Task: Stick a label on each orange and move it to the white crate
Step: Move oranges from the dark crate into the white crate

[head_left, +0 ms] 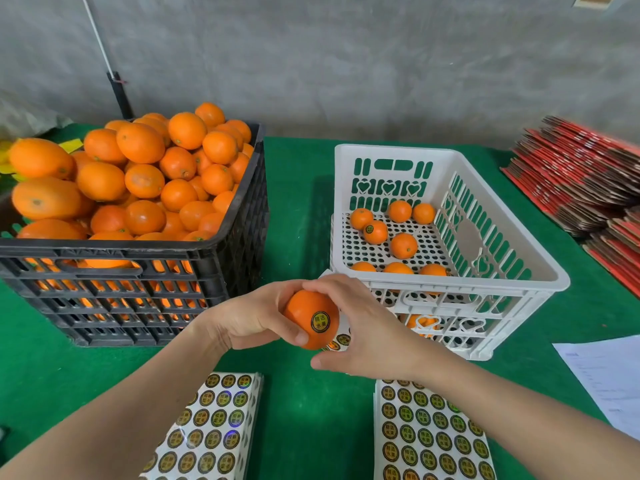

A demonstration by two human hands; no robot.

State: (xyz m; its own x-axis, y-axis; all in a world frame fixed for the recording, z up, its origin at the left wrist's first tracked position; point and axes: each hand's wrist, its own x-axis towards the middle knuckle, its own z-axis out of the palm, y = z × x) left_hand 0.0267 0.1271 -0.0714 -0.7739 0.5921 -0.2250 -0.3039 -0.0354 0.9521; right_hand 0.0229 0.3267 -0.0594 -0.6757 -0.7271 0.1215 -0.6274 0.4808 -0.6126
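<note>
An orange (304,311) with a round black-and-yellow label (320,321) on it is held between both hands, just in front of the white crate (450,282). My left hand (256,318) grips it from the left, thumb curled under it. My right hand (360,327) curls over its top and right side. The white crate holds several oranges (403,244), one showing a label. A black crate (138,271) at the left is heaped with unlabelled oranges (142,178).
Two stacks of label sheets lie near me, one at the left (207,431) and one at the right (429,438). Another sheet (341,339) peeks out under the orange. Red flat cartons (575,178) are piled at the far right, a white paper (609,375) near them. Green cloth (304,410) covers the table.
</note>
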